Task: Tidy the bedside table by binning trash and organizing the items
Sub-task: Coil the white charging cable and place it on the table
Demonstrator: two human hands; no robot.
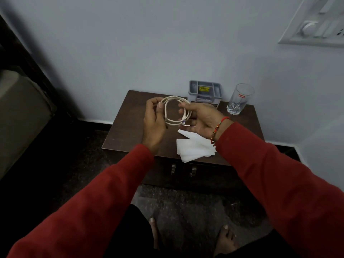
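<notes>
Above bedside table (128,125), 2 hands (154,123) (202,120) hold coiled cable (176,111) between them.

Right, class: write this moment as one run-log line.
step: coiling cable | left hand: grips loop | right hand: grips loop | tissues: on table | organizer, glass: at back

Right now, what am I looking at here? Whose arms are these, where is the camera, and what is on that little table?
No machine here: a person in red sleeves wears a camera on the head, looking down at both hands. The left hand and right hand hold a coiled white cable above a dark bedside table. On the table lie white paper tissues, a clear drinking glass at the back right, and a grey plastic organizer against the wall. The person's bare feet show below.
</notes>
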